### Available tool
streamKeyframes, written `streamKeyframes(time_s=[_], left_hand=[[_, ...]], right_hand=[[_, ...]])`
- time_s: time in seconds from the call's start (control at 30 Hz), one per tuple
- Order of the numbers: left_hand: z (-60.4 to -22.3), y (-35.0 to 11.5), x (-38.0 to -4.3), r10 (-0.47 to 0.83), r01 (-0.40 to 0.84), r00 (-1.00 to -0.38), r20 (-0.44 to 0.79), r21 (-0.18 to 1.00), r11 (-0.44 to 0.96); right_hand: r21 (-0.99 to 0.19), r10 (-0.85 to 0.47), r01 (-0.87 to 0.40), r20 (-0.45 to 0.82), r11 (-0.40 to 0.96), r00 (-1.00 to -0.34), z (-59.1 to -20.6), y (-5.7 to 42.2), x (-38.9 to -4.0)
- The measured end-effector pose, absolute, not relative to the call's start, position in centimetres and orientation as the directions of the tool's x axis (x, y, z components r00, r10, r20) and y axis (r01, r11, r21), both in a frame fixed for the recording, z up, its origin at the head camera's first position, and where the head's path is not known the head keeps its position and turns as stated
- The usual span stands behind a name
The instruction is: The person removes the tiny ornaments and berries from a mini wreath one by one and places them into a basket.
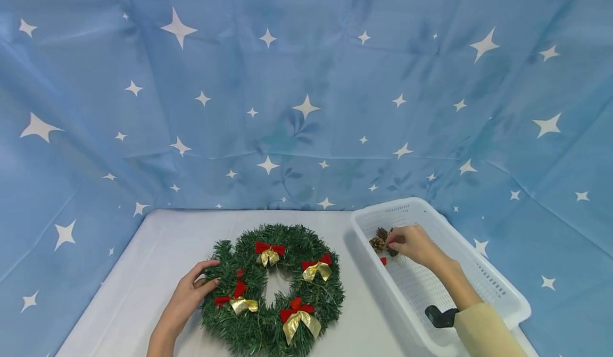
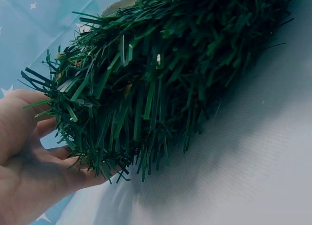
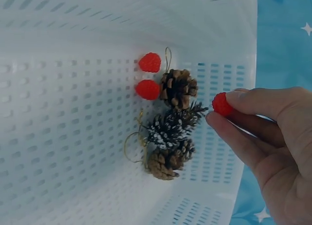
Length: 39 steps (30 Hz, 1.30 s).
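Observation:
A green tinsel wreath [image 1: 325,293] lies on the white table, with several red-and-gold bows [image 1: 316,268] and some small red berries fixed to it. My left hand [image 1: 189,290] grips the wreath's left edge; in the left wrist view, some of its fingertips are hidden in the tinsel. Inside the white basket, my right hand [image 3: 273,127] pinches a red artificial raspberry [image 3: 222,104] between thumb and fingers. Beside that hand lie two more red raspberries [image 3: 149,62] and several pine cones [image 3: 178,88], some white-tipped, with gold hanging loops.
The long white perforated basket [image 1: 407,314] stands at the right of the table, with raised walls around its contents. A blue curtain with white stars [image 1: 306,107] hangs behind and along both sides of the white-covered table [image 1: 158,250].

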<state>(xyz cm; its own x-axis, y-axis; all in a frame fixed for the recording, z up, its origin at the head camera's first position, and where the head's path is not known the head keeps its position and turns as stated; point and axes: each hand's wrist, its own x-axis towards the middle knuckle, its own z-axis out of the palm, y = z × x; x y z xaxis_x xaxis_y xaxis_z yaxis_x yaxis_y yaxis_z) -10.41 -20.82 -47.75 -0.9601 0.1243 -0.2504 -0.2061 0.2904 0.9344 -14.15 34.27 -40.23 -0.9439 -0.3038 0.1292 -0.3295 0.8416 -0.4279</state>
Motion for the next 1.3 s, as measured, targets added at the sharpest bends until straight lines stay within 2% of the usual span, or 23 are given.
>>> streamKeyframes(time_s=[0.9, 1.3], left_hand=[[-47.8, -21.0, -10.3, 0.119, -0.196, -0.963, -0.240, 0.934, 0.299], [-47.9, -20.9, -10.4, 0.123, -0.200, -0.962, -0.243, 0.937, 0.288]], right_hand=[[-0.436, -0.301, -0.282, 0.025, 0.855, -0.953, -43.9, 36.1, -13.4], [-0.422, -0.331, -0.305, 0.012, 0.854, -0.943, -44.4, 36.4, -13.5]])
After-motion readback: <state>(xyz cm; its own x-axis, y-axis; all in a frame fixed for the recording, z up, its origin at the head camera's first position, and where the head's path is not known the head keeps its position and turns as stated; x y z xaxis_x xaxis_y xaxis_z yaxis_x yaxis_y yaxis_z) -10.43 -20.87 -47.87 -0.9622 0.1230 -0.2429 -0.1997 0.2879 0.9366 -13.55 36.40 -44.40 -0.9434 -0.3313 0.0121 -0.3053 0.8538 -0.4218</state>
